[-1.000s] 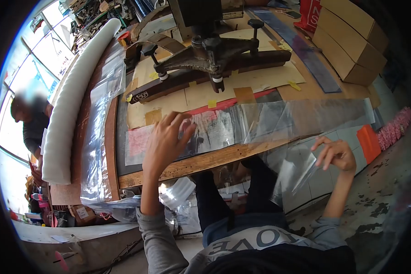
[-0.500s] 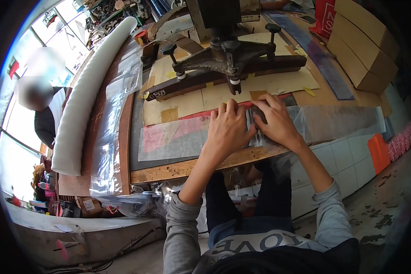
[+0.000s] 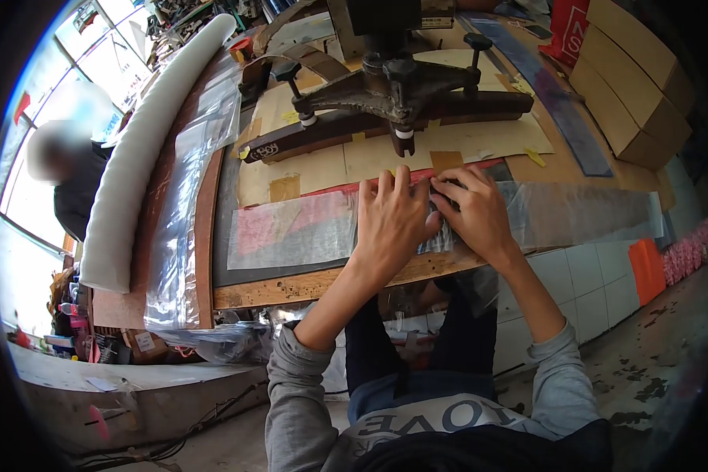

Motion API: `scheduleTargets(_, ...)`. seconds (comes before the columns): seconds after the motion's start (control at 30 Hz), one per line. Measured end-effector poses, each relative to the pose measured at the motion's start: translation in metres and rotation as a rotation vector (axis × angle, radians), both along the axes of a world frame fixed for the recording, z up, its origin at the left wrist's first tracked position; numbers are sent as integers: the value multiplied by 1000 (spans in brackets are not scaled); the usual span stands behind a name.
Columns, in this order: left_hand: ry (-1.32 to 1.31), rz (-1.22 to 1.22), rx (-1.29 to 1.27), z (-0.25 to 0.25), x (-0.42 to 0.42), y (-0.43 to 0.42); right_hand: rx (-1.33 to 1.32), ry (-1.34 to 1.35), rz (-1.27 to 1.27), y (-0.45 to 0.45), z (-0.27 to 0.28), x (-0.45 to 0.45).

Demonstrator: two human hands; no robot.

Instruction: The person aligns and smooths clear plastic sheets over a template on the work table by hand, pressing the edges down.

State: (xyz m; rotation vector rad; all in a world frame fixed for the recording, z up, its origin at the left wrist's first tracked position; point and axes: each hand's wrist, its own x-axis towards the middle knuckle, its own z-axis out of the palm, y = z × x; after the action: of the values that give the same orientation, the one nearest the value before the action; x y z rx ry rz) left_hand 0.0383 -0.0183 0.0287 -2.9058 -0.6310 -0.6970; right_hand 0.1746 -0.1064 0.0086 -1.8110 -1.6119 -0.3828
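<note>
Plastic strip (image 3: pixel 586 211) on counter (image 3: pixel 315 288) now under left hand (image 3: pixel 389 222) and right hand (image 3: pixel 478 219), right in from beyond edge; fingers bent, can't tell if gripping

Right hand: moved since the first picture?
Yes, the right hand moved left and inward past the wooden front edge, now beside the left hand.

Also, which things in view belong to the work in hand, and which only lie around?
Seemingly in the work:
left hand and right hand, fingers at the translucent plastic film
metal press head, just beyond them

Seemingly lying about:
white packing roll
cardboard boxes
red bag
</note>
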Motion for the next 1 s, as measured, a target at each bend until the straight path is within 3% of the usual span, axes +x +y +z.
scheduleTargets(0.23,-19,-3,89,-9,6,-1,14,25,23,3,-2,1)
scheduleTargets(1.0,-21,-109,36,-9,1,6,4,72,34,5,-5,4)
